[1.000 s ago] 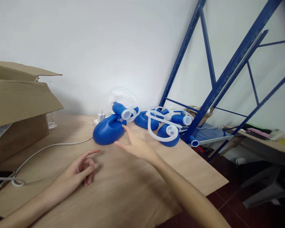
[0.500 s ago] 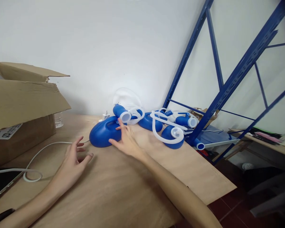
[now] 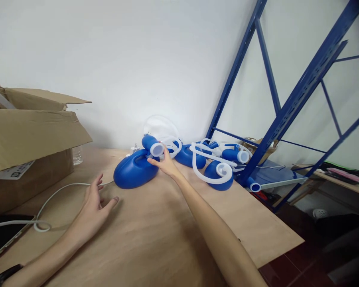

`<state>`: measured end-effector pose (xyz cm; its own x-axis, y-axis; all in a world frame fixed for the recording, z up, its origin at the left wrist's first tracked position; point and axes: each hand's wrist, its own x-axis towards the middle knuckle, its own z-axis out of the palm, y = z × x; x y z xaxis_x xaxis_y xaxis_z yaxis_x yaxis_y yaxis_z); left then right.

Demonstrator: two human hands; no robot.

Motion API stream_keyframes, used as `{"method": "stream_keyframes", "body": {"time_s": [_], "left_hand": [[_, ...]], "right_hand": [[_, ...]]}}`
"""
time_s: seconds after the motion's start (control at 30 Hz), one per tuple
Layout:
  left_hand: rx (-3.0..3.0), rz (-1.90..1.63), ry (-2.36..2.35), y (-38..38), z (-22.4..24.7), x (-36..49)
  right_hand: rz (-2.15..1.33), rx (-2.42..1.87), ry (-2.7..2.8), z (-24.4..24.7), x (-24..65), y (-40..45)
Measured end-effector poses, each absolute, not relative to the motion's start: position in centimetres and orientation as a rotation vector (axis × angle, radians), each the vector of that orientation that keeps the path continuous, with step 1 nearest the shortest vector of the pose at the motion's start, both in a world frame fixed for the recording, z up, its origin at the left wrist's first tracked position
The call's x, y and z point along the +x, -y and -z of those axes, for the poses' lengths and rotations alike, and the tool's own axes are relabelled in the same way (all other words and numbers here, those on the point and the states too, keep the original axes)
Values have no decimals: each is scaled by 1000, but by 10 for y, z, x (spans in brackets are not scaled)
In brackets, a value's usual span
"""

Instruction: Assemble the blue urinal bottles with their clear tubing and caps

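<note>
A blue bottle with a handle opening (image 3: 133, 172) lies on the wooden table (image 3: 143, 239). My right hand (image 3: 166, 162) is at the bottle's neck end, its thumb below the whitish mouth of a blue tube-shaped part (image 3: 149, 142); its other fingers are partly hidden behind that mouth, so its grip cannot be made out. Left of and nearer than the bottle, my left hand (image 3: 97, 203) hovers over the table with fingers apart, holding nothing. Coiled white hose (image 3: 175, 147) lies behind my right hand.
More blue bottles (image 3: 218, 175) with white hoses lie to the right. An open cardboard box (image 3: 30, 135) stands at the left, near a white cable (image 3: 48, 199). A blue metal rack (image 3: 275, 139) rises beyond the table's right edge.
My right hand has moved off the bottle's body, up and right to the whitish mouth of the tube-shaped part. My left hand remains open near the same place. The view has shifted slightly.
</note>
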<state>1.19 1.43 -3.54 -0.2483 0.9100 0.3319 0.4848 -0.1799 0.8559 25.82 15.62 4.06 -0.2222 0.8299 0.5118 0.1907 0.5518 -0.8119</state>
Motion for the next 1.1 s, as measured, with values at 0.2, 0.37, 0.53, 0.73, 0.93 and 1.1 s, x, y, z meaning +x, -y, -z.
{"method": "stream_keyframes", "body": {"time_s": [0.2, 0.37, 0.53, 0.73, 0.93, 1.1], "left_hand": [[1610, -1371, -1683, -12, 32, 13], [1625, -1301, -1663, -9, 28, 13], [1656, -1320, -1674, -8, 27, 13], [1725, -1374, -1707, -12, 35, 12], [1820, -1389, -1614, 0, 29, 20], [2207, -1342, -1281, 20, 23, 28]], "right_hand": [[-832, -884, 1540, -43, 255, -157], [-779, -913, 1560, -53, 260, -146], [-314, -997, 1771, -64, 243, -127], [-105, -936, 1743, -62, 245, -125], [-132, -796, 1729, -47, 291, -97], [-96, -729, 1739, -45, 288, -55]]}}
